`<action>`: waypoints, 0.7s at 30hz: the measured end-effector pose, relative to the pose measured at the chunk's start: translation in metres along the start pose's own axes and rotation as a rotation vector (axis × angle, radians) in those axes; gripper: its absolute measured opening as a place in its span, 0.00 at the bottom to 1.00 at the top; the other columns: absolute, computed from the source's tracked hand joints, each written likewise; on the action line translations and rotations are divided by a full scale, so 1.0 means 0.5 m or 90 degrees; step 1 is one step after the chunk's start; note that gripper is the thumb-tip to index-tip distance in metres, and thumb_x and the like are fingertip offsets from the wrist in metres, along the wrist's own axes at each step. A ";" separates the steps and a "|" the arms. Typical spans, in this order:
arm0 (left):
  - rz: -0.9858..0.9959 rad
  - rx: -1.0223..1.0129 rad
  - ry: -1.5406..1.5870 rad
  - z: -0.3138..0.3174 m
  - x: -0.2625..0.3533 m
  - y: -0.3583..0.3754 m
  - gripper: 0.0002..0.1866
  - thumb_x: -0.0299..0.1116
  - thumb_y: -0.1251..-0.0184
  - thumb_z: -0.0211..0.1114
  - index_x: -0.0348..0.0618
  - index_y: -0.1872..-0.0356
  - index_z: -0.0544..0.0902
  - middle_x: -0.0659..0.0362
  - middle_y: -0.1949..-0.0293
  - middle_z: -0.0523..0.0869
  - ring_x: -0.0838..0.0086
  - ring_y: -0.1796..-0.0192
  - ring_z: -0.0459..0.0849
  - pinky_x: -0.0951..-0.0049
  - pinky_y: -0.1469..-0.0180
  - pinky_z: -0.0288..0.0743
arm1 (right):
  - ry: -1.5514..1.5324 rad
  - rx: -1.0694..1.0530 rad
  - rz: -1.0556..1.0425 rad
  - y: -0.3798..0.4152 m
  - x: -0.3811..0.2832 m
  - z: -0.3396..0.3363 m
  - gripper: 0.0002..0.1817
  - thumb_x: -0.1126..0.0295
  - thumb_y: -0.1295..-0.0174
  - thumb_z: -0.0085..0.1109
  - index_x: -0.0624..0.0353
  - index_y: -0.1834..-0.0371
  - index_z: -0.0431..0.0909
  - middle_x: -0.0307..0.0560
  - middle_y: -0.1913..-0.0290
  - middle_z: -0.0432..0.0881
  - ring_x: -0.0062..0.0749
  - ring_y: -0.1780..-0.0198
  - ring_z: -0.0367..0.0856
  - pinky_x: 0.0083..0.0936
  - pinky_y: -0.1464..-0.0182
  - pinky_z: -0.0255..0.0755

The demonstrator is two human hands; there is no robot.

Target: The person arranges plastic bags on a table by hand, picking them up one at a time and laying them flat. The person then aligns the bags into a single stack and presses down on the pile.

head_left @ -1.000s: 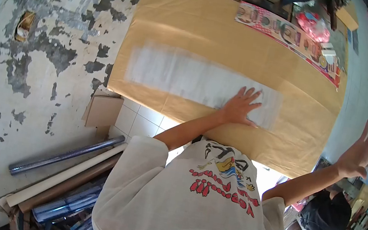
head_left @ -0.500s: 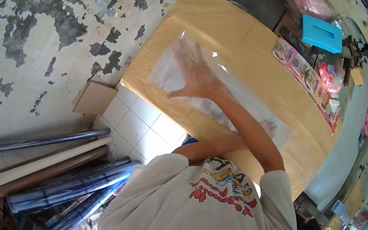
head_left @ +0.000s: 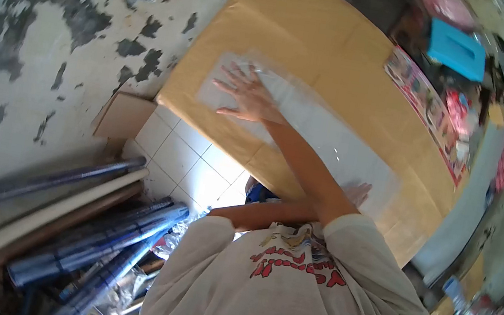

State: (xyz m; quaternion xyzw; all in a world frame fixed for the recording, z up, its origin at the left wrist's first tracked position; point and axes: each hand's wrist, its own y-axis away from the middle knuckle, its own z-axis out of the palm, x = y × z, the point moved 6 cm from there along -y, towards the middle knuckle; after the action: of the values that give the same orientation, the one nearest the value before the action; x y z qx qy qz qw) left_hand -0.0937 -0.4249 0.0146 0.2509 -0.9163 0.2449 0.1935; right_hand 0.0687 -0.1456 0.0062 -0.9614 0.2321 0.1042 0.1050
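Observation:
A clear plastic sheet [head_left: 316, 125] lies in a long strip across the brown paper covering of the table [head_left: 306, 21]. My arms are crossed, the right over the left. My right hand [head_left: 248, 95] is flat with spread fingers on the sheet's far left end. Towards the sheet's right end, my left hand [head_left: 358, 193] rests low with its fingers stretched out, partly hidden behind my right forearm. Neither hand grips anything that I can see.
Printed paper [head_left: 427, 109] lies along the table's right edge, near a blue plastic box [head_left: 457, 50] and a pink plastic bundle [head_left: 460, 114]. Long rolls [head_left: 100, 242] lean at the lower left. Cardboard [head_left: 123, 116] stands by the peeling wall [head_left: 21, 75].
My right hand has shifted slightly down and left and shows more sharply, fingers spread. The sheet looks flatter and has fewer glints at its left end. The whole view has shifted a little.

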 end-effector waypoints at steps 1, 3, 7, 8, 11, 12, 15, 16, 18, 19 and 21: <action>0.012 -0.031 0.028 -0.011 0.011 0.023 0.31 0.51 0.39 0.60 0.45 0.38 0.75 0.48 0.29 0.66 0.51 0.26 0.59 0.47 0.26 0.51 | -0.020 0.009 -0.004 0.004 0.002 -0.003 0.43 0.28 0.38 0.43 0.37 0.23 0.59 0.45 0.20 0.50 0.47 0.19 0.44 0.57 0.22 0.32; 0.044 -0.096 0.062 -0.039 0.018 0.044 0.33 0.54 0.40 0.62 0.46 0.36 0.74 0.48 0.28 0.64 0.50 0.25 0.57 0.46 0.25 0.48 | -0.057 0.050 -0.001 0.008 0.013 0.001 0.42 0.28 0.39 0.45 0.36 0.25 0.62 0.45 0.20 0.51 0.47 0.19 0.45 0.56 0.21 0.33; 0.098 -0.142 0.057 -0.054 0.026 -0.048 0.40 0.59 0.44 0.66 0.49 0.32 0.72 0.47 0.26 0.61 0.49 0.23 0.53 0.44 0.23 0.43 | -0.061 0.066 0.027 0.026 0.012 0.005 0.41 0.27 0.39 0.45 0.32 0.25 0.62 0.41 0.20 0.53 0.41 0.19 0.43 0.52 0.21 0.33; 0.090 -0.136 0.058 -0.042 0.023 -0.069 0.41 0.60 0.44 0.67 0.50 0.31 0.72 0.47 0.26 0.60 0.49 0.23 0.52 0.43 0.23 0.42 | -0.050 0.068 0.027 0.026 0.011 0.005 0.41 0.27 0.39 0.45 0.31 0.25 0.62 0.40 0.20 0.53 0.40 0.19 0.43 0.52 0.21 0.33; -0.004 -0.126 0.107 0.014 0.026 -0.122 0.44 0.61 0.49 0.70 0.51 0.30 0.71 0.47 0.25 0.59 0.47 0.22 0.50 0.37 0.24 0.39 | -0.023 0.065 0.036 0.025 0.014 0.011 0.42 0.26 0.41 0.44 0.29 0.25 0.61 0.36 0.20 0.53 0.34 0.19 0.43 0.52 0.20 0.31; -0.020 -0.114 0.102 0.028 0.032 -0.135 0.45 0.61 0.49 0.70 0.52 0.30 0.71 0.47 0.25 0.59 0.47 0.22 0.50 0.36 0.24 0.38 | -0.023 0.054 0.044 0.024 0.012 0.010 0.42 0.25 0.41 0.44 0.29 0.25 0.61 0.35 0.20 0.53 0.32 0.19 0.43 0.53 0.21 0.30; -0.058 -0.079 0.079 0.069 0.050 -0.161 0.47 0.63 0.51 0.71 0.53 0.30 0.70 0.47 0.25 0.59 0.46 0.22 0.48 0.34 0.25 0.36 | -0.047 0.030 0.060 0.017 0.026 0.002 0.41 0.27 0.41 0.46 0.28 0.25 0.61 0.35 0.20 0.53 0.32 0.19 0.42 0.54 0.21 0.29; -0.063 -0.064 0.070 0.081 0.050 -0.172 0.47 0.63 0.51 0.70 0.53 0.30 0.70 0.47 0.25 0.59 0.46 0.22 0.48 0.34 0.25 0.36 | -0.064 0.021 0.062 0.020 0.015 0.004 0.40 0.28 0.41 0.48 0.28 0.25 0.62 0.36 0.20 0.53 0.33 0.19 0.42 0.54 0.21 0.28; -0.054 -0.045 -0.002 0.103 0.046 -0.181 0.48 0.68 0.52 0.67 0.55 0.29 0.69 0.47 0.24 0.58 0.46 0.22 0.47 0.34 0.24 0.35 | -0.049 0.033 0.120 0.020 -0.002 0.003 0.39 0.31 0.40 0.51 0.29 0.25 0.62 0.37 0.20 0.53 0.35 0.19 0.41 0.53 0.21 0.28; -0.051 -0.043 0.008 0.104 0.045 -0.184 0.48 0.68 0.51 0.67 0.55 0.29 0.69 0.47 0.24 0.59 0.47 0.22 0.48 0.34 0.24 0.35 | -0.038 0.040 0.145 0.020 -0.011 0.005 0.39 0.33 0.40 0.52 0.30 0.25 0.62 0.38 0.20 0.53 0.35 0.19 0.41 0.53 0.21 0.27; -0.048 -0.043 0.026 0.095 0.046 -0.182 0.48 0.68 0.51 0.66 0.56 0.29 0.69 0.47 0.24 0.59 0.48 0.21 0.48 0.35 0.24 0.35 | -0.018 0.069 0.236 0.036 -0.060 0.051 0.42 0.39 0.37 0.53 0.53 0.25 0.61 0.49 0.20 0.51 0.42 0.19 0.41 0.55 0.21 0.30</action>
State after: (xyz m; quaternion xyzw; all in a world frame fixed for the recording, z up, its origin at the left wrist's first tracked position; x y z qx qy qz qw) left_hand -0.0728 -0.5281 0.0193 0.2732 -0.9098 0.2117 0.2297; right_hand 0.0303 -0.1421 -0.0135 -0.8934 0.4093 0.1227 0.1387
